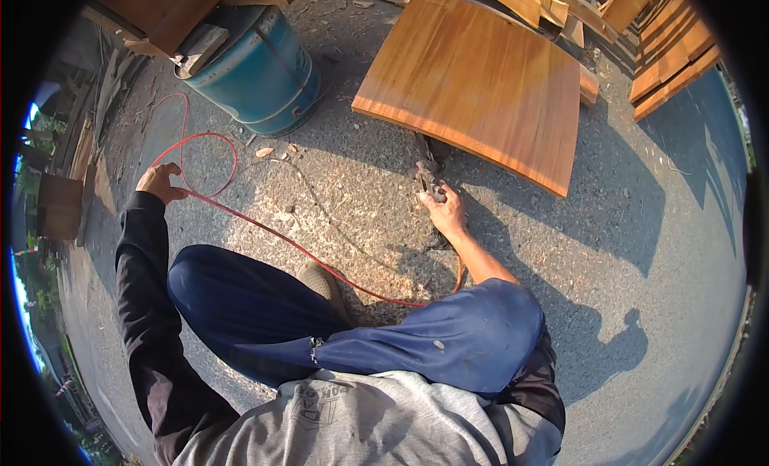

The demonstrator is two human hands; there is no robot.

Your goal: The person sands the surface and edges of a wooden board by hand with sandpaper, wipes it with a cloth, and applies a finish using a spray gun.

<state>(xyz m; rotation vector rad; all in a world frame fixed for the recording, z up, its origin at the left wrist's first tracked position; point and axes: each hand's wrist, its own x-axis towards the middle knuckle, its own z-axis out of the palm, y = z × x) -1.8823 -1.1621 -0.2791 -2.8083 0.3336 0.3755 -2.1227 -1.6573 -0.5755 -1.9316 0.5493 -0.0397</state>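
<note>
My left hand (162, 183), out at the left, is closed round a thin red cord (276, 231). From there the cord crosses to my right knee and bends up toward my right forearm. A loose loop of it lies beyond my left hand. My right hand (445, 213) grips a dark, dusty hand tool (430, 180) low over the ground; its exact kind is hard to make out. Just beyond the tool, a wide wooden panel (481, 81) lies raised above the ground, its near edge slanting down to the right.
A blue-green metal drum (252, 73) stands at the far left with wood on top. Stacked boards (673, 45) are at the far right. Wood chips and sawdust (320, 197) cover the concrete before me. My shoe (323, 286) rests near the cord.
</note>
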